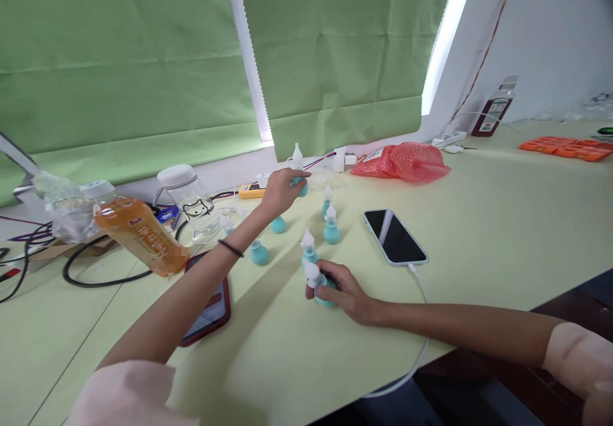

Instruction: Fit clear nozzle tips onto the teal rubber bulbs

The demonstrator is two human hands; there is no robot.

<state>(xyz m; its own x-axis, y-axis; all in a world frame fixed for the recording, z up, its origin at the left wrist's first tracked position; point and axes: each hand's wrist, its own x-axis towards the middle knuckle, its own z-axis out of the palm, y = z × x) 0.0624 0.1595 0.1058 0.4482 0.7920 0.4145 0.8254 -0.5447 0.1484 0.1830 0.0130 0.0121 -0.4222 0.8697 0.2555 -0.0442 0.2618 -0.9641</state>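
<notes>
My right hand (347, 293) is closed around a nasal aspirator with a teal bulb (324, 297) and a whitish pointed tip, low over the near part of the table. Farther off, my left hand (283, 191) has its fingers around another teal nasal aspirator (301, 186), whose clear tip points up above the fingers. Just beyond my right hand stands an aspirator (310, 257), and two more, one nearer (331, 231) and one farther (327, 204), are upright behind it. Beside my left forearm are other teal bulbs (259, 253), partly hidden by the arm.
A white-cased phone (395, 237) on a cable lies to the right; a red-cased phone (211, 314) is under my left forearm. An orange drink bottle (141, 234) leans at left near a clear jar (191, 202). Red bubble wrap (405, 162) and an orange tray (567, 147) lie farther back.
</notes>
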